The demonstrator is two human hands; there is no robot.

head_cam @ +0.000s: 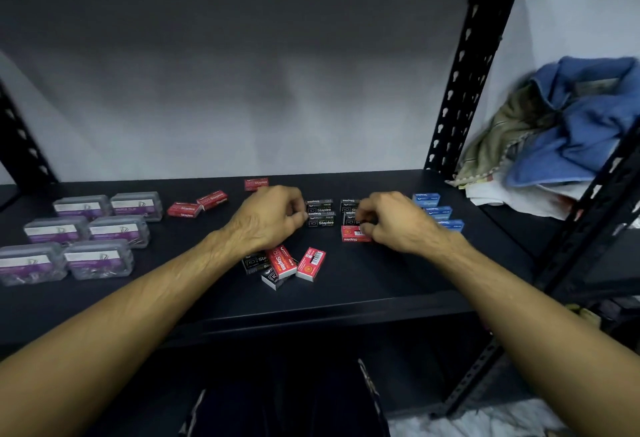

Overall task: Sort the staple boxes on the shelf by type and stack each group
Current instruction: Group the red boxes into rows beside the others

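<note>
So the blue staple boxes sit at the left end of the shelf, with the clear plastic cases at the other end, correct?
Not quite: the sides are swapped. In the head view the blue boxes sit toward the right end of the shelf, just beyond the right hand, and the clear cases are grouped at the left end.

You can read "Staples" on the black box (321, 222) in the middle of the shelf (381, 277). Left of that black box, two red boxes (184, 210) say "Staples" too. In front of it, a tilted red box (281, 262) says "Staples". The other print is too small to read.
</note>
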